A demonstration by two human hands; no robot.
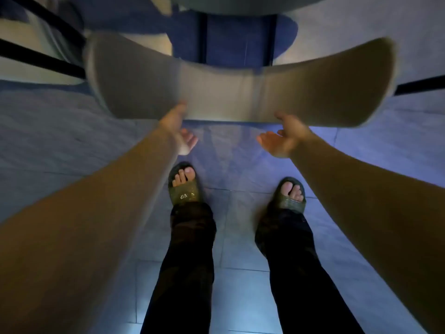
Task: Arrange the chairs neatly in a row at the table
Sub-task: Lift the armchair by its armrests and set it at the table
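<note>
Head view | my left hand (179,131) and right hand (283,136) spread loose at the lower edge of the chair's curved backrest (236,92), gripping nothing | chair faces the table edge (240,3) | motion blur.

Both bare arms reach forward and down, almost straight, converging toward the middle. The left hand (179,131) has its thumb up and its fingers (189,141) loosely curled below, spread apart. The right hand (284,136) is turned palm inward, fingers (267,138) stretched out toward the left and slack. Neither hand is closed on anything. Below them both feet stand apart in sandals, in dark trousers.
</note>
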